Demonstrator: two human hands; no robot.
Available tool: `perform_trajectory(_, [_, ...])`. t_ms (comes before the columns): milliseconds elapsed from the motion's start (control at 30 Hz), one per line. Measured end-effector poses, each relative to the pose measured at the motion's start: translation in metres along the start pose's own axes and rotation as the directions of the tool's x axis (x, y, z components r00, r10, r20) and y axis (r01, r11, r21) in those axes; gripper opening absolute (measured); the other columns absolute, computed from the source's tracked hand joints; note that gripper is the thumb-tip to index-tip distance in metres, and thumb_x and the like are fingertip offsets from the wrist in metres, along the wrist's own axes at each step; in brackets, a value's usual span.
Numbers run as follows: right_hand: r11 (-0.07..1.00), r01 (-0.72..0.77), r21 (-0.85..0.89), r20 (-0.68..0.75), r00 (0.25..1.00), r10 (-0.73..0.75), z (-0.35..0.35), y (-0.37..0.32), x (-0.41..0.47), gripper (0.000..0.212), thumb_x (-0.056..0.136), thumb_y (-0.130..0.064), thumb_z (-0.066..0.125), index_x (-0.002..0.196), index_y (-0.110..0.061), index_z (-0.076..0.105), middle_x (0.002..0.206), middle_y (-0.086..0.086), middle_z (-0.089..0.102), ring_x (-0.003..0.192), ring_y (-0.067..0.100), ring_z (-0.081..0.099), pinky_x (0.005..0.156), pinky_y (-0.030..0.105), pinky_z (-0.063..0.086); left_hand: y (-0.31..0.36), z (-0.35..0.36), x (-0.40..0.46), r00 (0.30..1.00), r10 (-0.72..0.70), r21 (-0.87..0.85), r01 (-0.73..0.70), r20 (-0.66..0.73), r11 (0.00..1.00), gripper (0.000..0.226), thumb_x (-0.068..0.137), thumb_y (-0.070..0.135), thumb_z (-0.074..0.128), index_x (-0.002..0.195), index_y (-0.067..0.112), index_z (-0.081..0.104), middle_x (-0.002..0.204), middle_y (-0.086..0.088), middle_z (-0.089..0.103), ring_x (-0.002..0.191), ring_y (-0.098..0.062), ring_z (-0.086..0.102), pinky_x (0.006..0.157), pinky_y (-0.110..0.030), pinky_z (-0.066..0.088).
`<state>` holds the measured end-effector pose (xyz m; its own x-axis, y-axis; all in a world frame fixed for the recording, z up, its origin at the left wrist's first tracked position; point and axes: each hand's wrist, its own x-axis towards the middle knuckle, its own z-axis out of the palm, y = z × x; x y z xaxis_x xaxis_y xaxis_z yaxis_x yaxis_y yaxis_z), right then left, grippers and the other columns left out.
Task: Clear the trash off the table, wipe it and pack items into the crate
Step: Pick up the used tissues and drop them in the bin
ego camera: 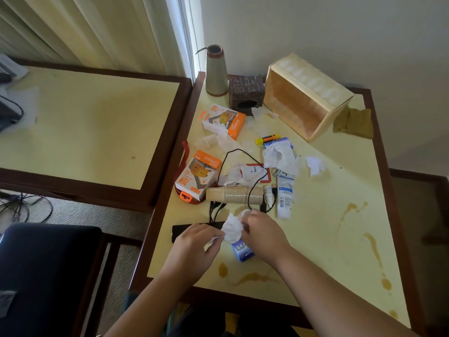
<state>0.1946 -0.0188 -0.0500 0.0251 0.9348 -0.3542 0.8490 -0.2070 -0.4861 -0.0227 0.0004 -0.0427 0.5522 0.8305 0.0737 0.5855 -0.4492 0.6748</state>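
Observation:
My left hand and my right hand both grip a crumpled white tissue above the near part of the yellow table. A blue wrapper pokes out under my right hand. More crumpled tissues lie mid-table, with another scrap to the right. A wooden crate lies on its side at the back. Two orange charger boxes, a stack of paper cups, a white tube and a yellow marker are scattered about.
Brown spill stains streak the table's right and near edge. A grey cone vase, a dark carved tissue box and an olive cloth sit at the back. A black cable loops over items. A second table stands left.

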Motion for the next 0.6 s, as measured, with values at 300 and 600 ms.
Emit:
perform_trajectory(300, [0.963, -0.076, 0.259, -0.293, 0.944, 0.153, -0.01, 0.021, -0.025, 0.02, 0.102, -0.031, 0.058, 0.112, -0.034, 0.075, 0.103, -0.018, 0.061, 0.089, 0.003, 0.056, 0.074, 0.021, 0.045, 0.002, -0.023, 0.007, 0.938, -0.29, -0.187, 0.256, -0.188, 0.948, 0.02, 0.09, 0.006, 0.08, 0.1, 0.023, 0.075, 0.092, 0.017, 0.072, 0.09, -0.003, 0.069, 0.07, -0.018, 0.056])
perform_trajectory(600, [0.956, -0.014, 0.294, -0.343, 0.932, 0.12, -0.032, 0.013, -0.039, 0.02, 0.098, -0.02, 0.062, 0.112, -0.03, 0.071, 0.098, -0.02, 0.055, 0.093, 0.0, 0.055, 0.069, 0.016, 0.039, 0.004, -0.01, 0.097, 0.966, -0.251, 0.036, 0.253, -0.06, 0.967, 0.033, 0.103, 0.014, 0.06, 0.136, 0.012, 0.068, 0.118, 0.002, 0.056, 0.104, -0.02, 0.059, 0.08, -0.022, 0.049])
